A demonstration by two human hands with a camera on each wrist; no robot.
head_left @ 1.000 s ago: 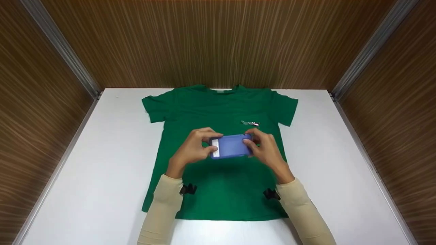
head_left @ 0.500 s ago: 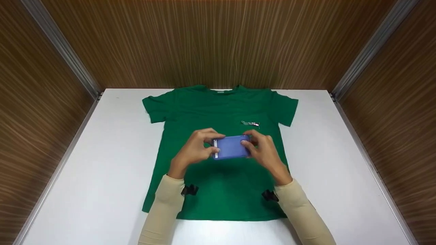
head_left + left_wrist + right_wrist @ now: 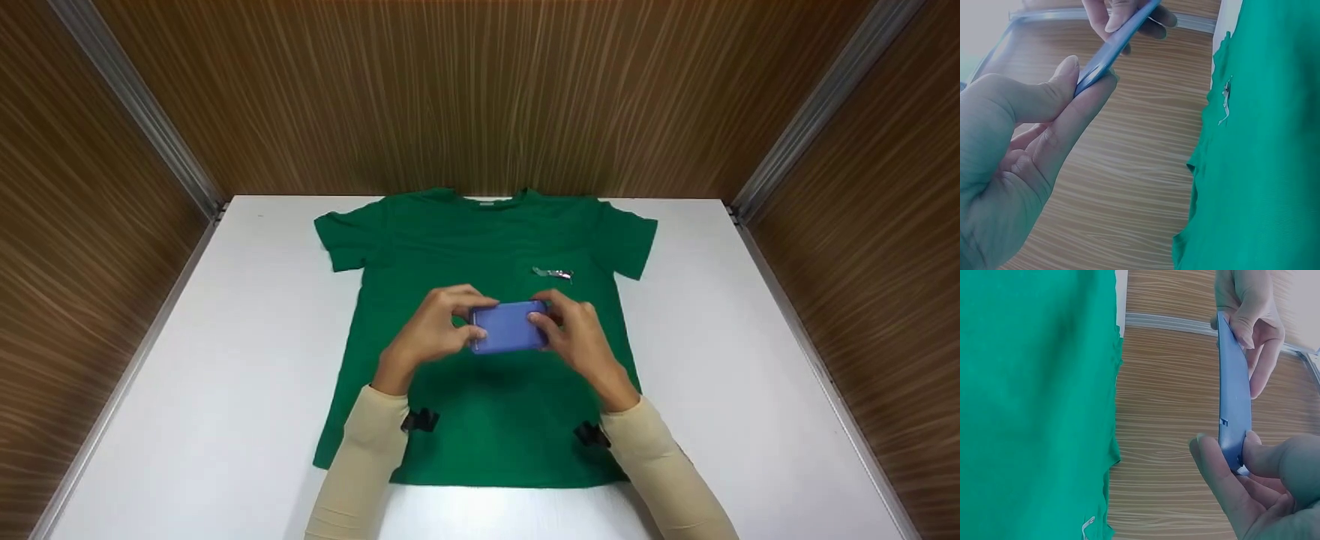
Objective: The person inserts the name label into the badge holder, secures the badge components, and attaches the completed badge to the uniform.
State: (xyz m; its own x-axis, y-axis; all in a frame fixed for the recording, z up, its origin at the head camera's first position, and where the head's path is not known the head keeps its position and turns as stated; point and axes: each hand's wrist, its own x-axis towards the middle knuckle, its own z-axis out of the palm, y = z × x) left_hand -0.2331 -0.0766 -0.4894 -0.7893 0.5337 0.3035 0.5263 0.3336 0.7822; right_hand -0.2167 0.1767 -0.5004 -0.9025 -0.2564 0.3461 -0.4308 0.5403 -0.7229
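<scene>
Both hands hold a flat blue card holder [image 3: 507, 328] above a green T-shirt [image 3: 495, 420] spread on the table. At its left end the left hand [image 3: 435, 326] pinches it between thumb and fingers. The right hand [image 3: 581, 337] pinches the opposite end the same way. Only a thin sliver of a white card shows at the holder's left edge; the rest is hidden. From the left wrist view, the blue holder [image 3: 1112, 50] appears edge-on and tilted. A small shiny clip [image 3: 553, 273] with a clear strap lies on the shirt's chest, beyond the right hand.
The white table [image 3: 225, 360] extends on both sides of the shirt. Wood-patterned panels [image 3: 480, 97] stand at the back and sides, with metal rails [image 3: 150, 120] along the corners.
The white card's strip at the holder's left end has narrowed to a sliver as the card slid inward. The hands have drawn slightly closer together, the right hand moving a little left.
</scene>
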